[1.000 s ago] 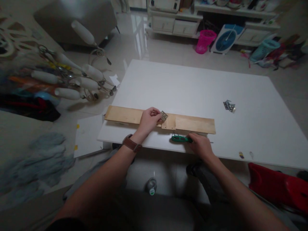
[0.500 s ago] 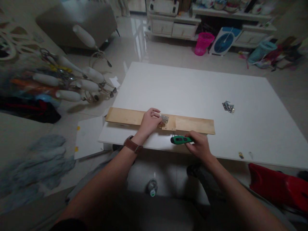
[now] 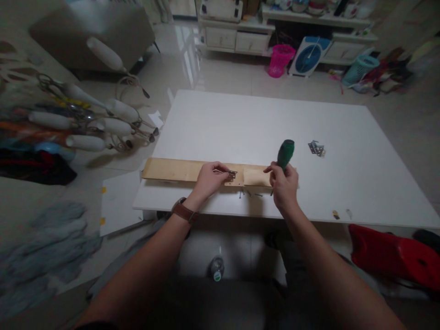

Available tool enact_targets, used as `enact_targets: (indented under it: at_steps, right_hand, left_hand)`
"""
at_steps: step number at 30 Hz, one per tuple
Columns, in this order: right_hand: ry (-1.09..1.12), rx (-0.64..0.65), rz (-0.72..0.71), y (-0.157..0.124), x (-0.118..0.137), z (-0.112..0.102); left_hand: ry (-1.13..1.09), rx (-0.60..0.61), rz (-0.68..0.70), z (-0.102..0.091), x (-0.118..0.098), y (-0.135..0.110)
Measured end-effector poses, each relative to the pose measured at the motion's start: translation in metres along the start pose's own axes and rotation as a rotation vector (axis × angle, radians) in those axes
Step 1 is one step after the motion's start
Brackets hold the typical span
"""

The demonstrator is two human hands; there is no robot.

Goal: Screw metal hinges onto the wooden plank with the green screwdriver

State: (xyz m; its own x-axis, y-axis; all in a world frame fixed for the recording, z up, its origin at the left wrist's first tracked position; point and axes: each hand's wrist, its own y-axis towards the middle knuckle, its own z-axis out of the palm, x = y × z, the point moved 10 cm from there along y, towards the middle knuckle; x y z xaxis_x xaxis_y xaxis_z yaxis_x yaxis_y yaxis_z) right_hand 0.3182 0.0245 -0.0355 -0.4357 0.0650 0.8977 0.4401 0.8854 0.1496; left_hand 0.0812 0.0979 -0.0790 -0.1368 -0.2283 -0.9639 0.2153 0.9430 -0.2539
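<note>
Right hand [image 3: 284,185] grips the green screwdriver [image 3: 285,154] upright, handle above the fingers; left hand [image 3: 208,178] pinches the hinge [image 3: 232,174] against the wooden board [image 3: 172,169].

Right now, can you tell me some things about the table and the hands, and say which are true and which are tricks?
1. The right hand grips a green-handled screwdriver, handle up. True.
2. The left hand holds a small metal hinge on the long wooden board. True.
3. The pink plastic basket stands on the white table. False: it stands on the floor beyond the table.
4. The brown-strapped watch is on the right wrist. False: it is on the left wrist.
</note>
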Motion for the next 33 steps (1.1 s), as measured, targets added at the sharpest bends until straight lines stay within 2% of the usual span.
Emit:
enact_targets:
  at_steps: [3,8,19,25,33]
  right_hand:
    - [0.106,-0.089,0.084,-0.003,-0.005,-0.002]
    - [0.216,-0.089,0.159,-0.007,-0.009,0.004]
    - [0.228,0.135,0.262,-0.012,-0.014,0.041]
    - [0.208,0.164,0.229,-0.016,-0.007,0.043]
    - [0.242,0.206,0.267,-0.018,-0.011,0.050]
  left_hand:
    - [0.019,-0.012,-0.001,0.004,0.003,0.001]
    - [-0.001,-0.010,-0.011,0.010,0.003,-0.001]
    - [-0.115,0.073,-0.022,0.016,-0.006,-0.007]
    - [-0.126,0.088,-0.002,0.018,-0.008,-0.011]
    - [-0.125,0.178,0.023,0.026,-0.012,-0.017]
